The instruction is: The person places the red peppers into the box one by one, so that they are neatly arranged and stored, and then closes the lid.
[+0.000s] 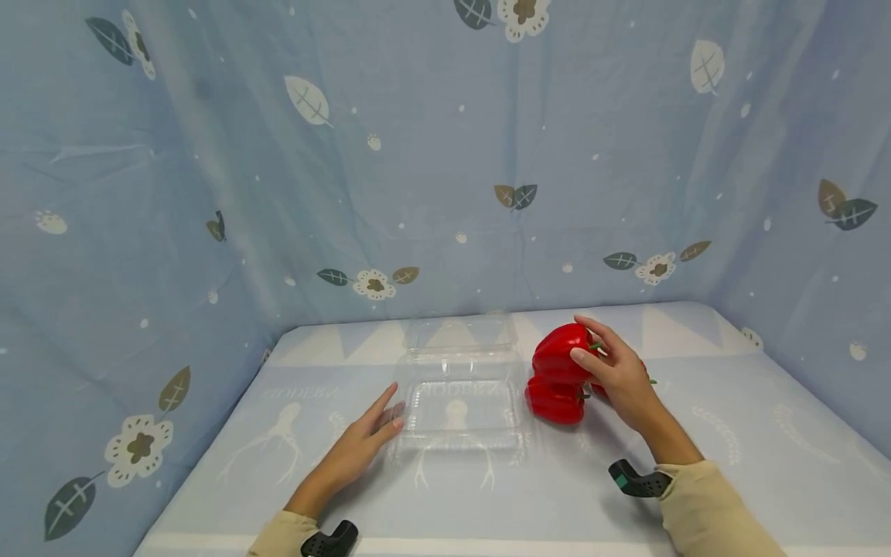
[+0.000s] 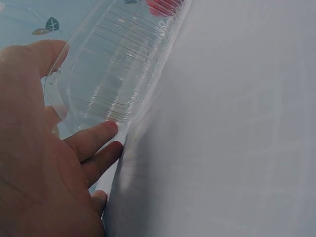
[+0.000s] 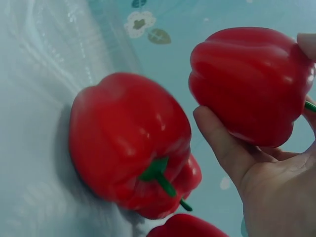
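Note:
My right hand [image 1: 626,387] holds a glossy red bell pepper [image 3: 247,84] by its stem end, thumb on one side and fingers on the other. It is raised above another red bell pepper [image 1: 553,401] that lies on the table with its green stem to the right. More red peppers [image 3: 187,228] sit close behind, partly hidden by the hand in the head view. At the clear plastic container [image 1: 459,442], my left hand [image 1: 358,449] touches the left edge, with fairly straight, spread fingers around its corner. The container's hinged lid [image 1: 459,334] is folded back.
A pale patterned cloth covers the table [image 1: 571,503]. Blue curtains [image 1: 431,155] with leaf and flower prints close in the back and both sides. Each wrist wears a black band device [image 1: 639,480].

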Action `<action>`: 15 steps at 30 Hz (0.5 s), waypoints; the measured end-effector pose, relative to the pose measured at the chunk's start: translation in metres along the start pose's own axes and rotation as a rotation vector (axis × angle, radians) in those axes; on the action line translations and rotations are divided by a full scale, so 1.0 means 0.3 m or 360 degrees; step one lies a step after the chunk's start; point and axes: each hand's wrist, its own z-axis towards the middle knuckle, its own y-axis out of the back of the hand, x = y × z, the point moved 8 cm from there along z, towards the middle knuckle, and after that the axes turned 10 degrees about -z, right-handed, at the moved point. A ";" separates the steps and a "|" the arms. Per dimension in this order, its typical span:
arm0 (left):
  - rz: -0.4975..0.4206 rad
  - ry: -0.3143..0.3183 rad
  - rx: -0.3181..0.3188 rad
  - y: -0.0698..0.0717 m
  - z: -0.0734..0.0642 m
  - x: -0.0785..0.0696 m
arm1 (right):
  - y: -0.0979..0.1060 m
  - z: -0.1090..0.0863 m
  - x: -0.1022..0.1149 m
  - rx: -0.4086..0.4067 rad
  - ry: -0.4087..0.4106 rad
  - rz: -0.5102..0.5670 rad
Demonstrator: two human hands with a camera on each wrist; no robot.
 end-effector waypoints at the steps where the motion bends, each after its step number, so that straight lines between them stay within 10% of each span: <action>1: 0.0000 0.0002 0.0002 -0.001 -0.001 0.002 | -0.007 0.001 0.003 0.0012 -0.0007 0.0018; 15: 0.0036 -0.0024 -0.0002 0.002 0.000 0.000 | -0.073 0.010 0.047 0.0197 0.0063 0.0227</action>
